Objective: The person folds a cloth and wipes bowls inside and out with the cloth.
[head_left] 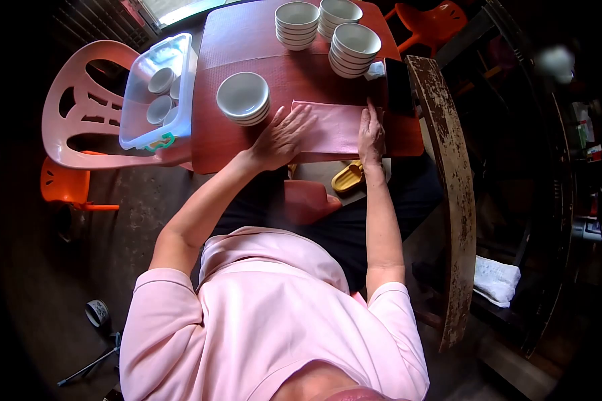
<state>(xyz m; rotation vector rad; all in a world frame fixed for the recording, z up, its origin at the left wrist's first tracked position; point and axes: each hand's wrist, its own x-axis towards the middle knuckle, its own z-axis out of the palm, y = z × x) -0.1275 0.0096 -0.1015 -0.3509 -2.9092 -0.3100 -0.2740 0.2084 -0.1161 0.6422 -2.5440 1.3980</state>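
Note:
A folded pink cloth [334, 128] lies flat near the front edge of the red table [234, 50]. My left hand [284, 139] rests on the cloth's left end, palm down, with its fingers spread. At the right end of the cloth is my right hand [371, 137], its fingers stretched forward and lying along the cloth. A short stack of white bowls [243, 97] stands just left of my left hand. Farther back are three taller bowl stacks, one at the left [296, 25], one behind [340, 17] and one nearer [355, 50].
A clear plastic bin [132, 113] holding several cups sits on a pink chair [60, 134] at the left. A dark flat object [400, 87] and a small white packet [375, 71] lie at the table's right. Beside them runs a worn wooden board [451, 180].

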